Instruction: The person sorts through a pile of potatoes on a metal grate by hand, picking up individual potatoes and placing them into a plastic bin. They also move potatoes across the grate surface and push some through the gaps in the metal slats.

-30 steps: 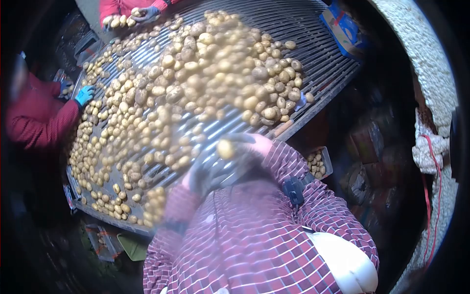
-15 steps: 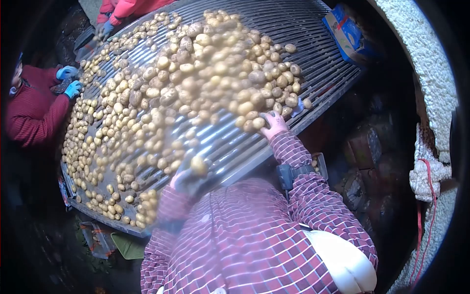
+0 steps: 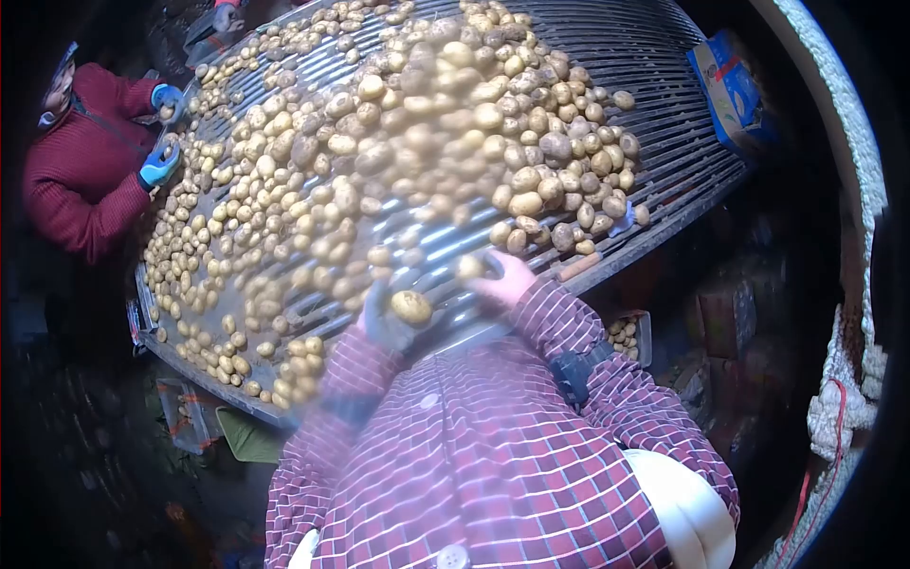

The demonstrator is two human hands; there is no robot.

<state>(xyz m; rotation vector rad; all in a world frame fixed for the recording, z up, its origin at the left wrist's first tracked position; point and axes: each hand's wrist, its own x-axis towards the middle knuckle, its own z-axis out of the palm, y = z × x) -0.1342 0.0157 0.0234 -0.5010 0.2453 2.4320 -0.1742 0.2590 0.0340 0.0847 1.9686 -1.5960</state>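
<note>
Close to my body at the near edge of the slatted table (image 3: 445, 322), my left hand (image 3: 380, 324) is closed around a yellow potato (image 3: 411, 306). A blurred grey glove seems to cover it. To its right, my right hand (image 3: 512, 279) grips another potato (image 3: 470, 266) between thumb and fingers. Just beyond both hands lies a large spread of potatoes (image 3: 545, 180), some pale yellow and some darker with soil. A smear on the view blurs the middle of the pile.
A co-worker in a dark red top (image 3: 81, 180) with blue gloves handles potatoes at the left edge. Another person's gloved hand (image 3: 226, 16) is at the far left. A blue box (image 3: 728, 90) sits at the table's right. A crate of potatoes (image 3: 624, 334) stands below, right.
My right hand has left the pile's right edge and come toward my body with a potato. My left hand, holding its potato, has moved slightly right. The view has shifted.
</note>
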